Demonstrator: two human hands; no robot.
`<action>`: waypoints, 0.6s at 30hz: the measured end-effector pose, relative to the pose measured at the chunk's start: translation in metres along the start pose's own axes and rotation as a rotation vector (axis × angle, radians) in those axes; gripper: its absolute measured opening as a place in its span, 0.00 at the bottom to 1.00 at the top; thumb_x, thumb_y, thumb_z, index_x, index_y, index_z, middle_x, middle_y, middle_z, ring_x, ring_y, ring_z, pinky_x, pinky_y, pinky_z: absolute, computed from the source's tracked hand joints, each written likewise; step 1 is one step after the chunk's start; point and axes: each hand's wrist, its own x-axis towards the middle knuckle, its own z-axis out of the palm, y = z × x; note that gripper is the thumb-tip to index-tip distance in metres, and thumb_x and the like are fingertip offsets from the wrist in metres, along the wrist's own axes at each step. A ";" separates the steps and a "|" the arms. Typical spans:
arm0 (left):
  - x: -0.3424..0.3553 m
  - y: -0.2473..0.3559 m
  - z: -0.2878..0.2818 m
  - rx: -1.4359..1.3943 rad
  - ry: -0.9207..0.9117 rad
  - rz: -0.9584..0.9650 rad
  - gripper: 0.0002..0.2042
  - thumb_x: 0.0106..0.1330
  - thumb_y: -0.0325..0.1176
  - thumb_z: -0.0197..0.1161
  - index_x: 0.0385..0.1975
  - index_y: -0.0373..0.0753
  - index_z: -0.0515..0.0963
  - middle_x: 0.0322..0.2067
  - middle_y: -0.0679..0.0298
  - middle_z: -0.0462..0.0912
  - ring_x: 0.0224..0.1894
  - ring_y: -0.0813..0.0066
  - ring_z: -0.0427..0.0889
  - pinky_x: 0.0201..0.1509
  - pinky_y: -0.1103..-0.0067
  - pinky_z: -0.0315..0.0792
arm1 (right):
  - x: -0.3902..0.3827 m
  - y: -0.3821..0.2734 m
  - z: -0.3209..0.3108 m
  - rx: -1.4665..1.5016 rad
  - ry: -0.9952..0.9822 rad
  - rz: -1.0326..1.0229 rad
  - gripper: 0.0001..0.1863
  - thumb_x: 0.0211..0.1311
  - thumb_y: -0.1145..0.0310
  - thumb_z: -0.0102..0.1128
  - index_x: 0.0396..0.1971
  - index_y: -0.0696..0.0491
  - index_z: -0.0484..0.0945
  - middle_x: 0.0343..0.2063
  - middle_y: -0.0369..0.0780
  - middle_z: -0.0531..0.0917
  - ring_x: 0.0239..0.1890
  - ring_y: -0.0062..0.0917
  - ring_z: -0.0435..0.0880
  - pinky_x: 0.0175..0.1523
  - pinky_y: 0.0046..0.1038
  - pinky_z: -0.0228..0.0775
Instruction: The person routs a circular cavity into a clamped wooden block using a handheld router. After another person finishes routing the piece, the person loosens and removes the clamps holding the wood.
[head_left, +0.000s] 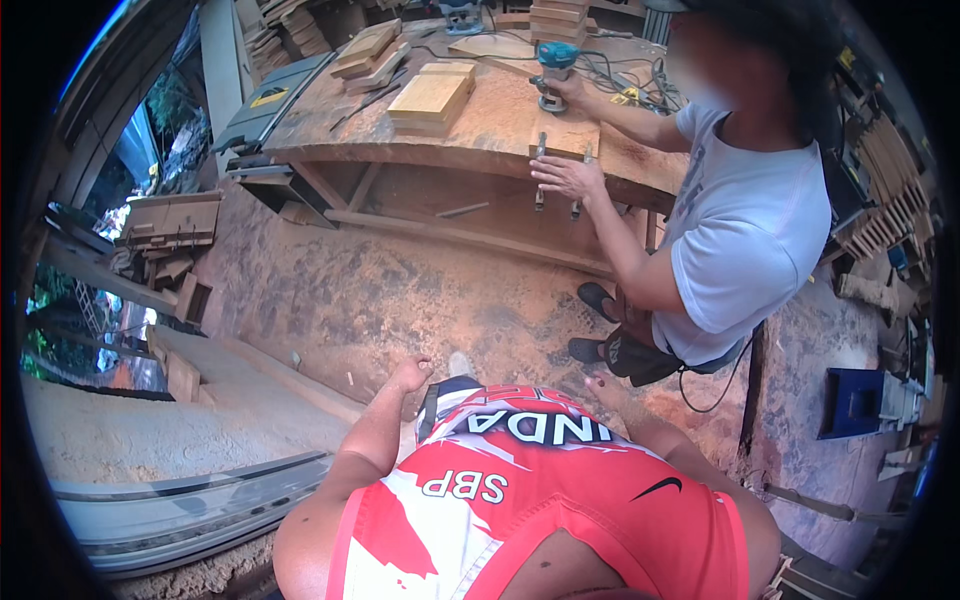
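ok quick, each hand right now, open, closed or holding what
Left hand: looks loosely curled, nothing visible in it; can't tell if shut.
Right hand: nothing visible in it; can't tell if open.

I make out a teal-topped router (pixel 557 57) standing upright toward the far end of a pale board (pixel 568 133) on the workbench (pixel 325 130); whether its base touches the wood, I cannot tell from here. The board lies flat, reaching the workbench's near edge. There I see two metal clamps (pixel 542 145), side by side, their lower ends hanging below that edge.
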 end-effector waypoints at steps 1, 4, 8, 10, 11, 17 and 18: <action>0.001 -0.002 0.000 -0.007 -0.003 0.001 0.22 0.57 0.41 0.61 0.51 0.39 0.77 0.49 0.45 0.79 0.54 0.54 0.77 0.59 0.69 0.69 | 0.001 0.001 0.001 -0.001 0.000 0.000 0.41 0.58 0.42 0.56 0.61 0.60 0.65 0.41 0.51 0.81 0.44 0.38 0.81 0.49 0.35 0.72; -0.001 -0.004 0.002 -0.010 -0.009 0.007 0.22 0.57 0.40 0.61 0.51 0.39 0.77 0.49 0.45 0.79 0.54 0.54 0.77 0.59 0.69 0.69 | -0.002 -0.007 -0.001 0.020 -0.015 0.000 0.41 0.58 0.41 0.56 0.61 0.60 0.65 0.41 0.51 0.81 0.44 0.37 0.81 0.48 0.35 0.72; -0.003 -0.003 0.002 0.003 -0.015 -0.010 0.22 0.57 0.40 0.61 0.52 0.39 0.77 0.49 0.46 0.79 0.54 0.54 0.77 0.59 0.69 0.69 | -0.003 -0.005 -0.001 0.020 -0.044 0.043 0.37 0.61 0.43 0.53 0.60 0.58 0.66 0.46 0.52 0.79 0.49 0.39 0.79 0.54 0.35 0.69; -0.004 -0.001 0.002 0.006 -0.013 -0.025 0.22 0.57 0.40 0.62 0.52 0.39 0.77 0.49 0.46 0.79 0.54 0.54 0.77 0.59 0.69 0.69 | 0.000 0.001 0.001 -0.009 -0.032 0.027 0.37 0.61 0.43 0.53 0.60 0.58 0.66 0.46 0.52 0.79 0.49 0.39 0.79 0.54 0.35 0.69; -0.004 0.000 0.002 0.006 -0.013 -0.023 0.22 0.57 0.40 0.62 0.52 0.39 0.77 0.49 0.46 0.79 0.54 0.54 0.77 0.59 0.69 0.69 | 0.000 0.004 0.002 -0.008 -0.027 0.030 0.37 0.61 0.43 0.53 0.60 0.58 0.66 0.46 0.53 0.79 0.49 0.39 0.79 0.54 0.35 0.69; -0.004 -0.004 0.004 0.027 -0.012 0.007 0.24 0.58 0.39 0.61 0.54 0.40 0.75 0.47 0.44 0.79 0.52 0.55 0.79 0.58 0.70 0.70 | -0.004 0.001 0.003 -0.019 -0.017 0.047 0.38 0.61 0.42 0.53 0.60 0.58 0.66 0.48 0.53 0.78 0.51 0.40 0.78 0.56 0.35 0.68; -0.005 -0.003 0.003 0.025 -0.015 0.001 0.24 0.57 0.39 0.61 0.54 0.40 0.75 0.47 0.44 0.79 0.52 0.55 0.79 0.58 0.70 0.70 | -0.005 0.000 0.003 -0.023 -0.010 0.050 0.38 0.61 0.42 0.52 0.60 0.58 0.66 0.48 0.54 0.78 0.52 0.40 0.78 0.57 0.35 0.68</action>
